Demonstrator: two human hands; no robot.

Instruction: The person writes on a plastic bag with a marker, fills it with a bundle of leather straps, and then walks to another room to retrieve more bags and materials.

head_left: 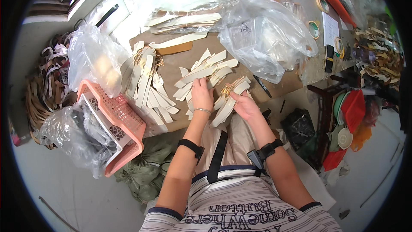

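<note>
A bundle of cream-white straps with gold-coloured buckles [231, 90] is in my right hand [247, 105], its thumb and fingers closed on the strap ends near the table's front edge. My left hand [202, 95] is over a loose pile of similar white straps [212, 66], fingers bent down and closed on a strap there; the fingertips are partly hidden. To the left lies a larger fanned heap of white buckled straps [148, 83]. Behind it a long white strap [180, 41] rests on a tan strip [176, 49].
Clear plastic bags [266, 34] lie at the back right, beside tape rolls [314, 29] and a phone-like black device [329, 58]. A black marker [262, 86] is right of my right hand. A pink plastic basket [133, 122] stands at the table's left edge.
</note>
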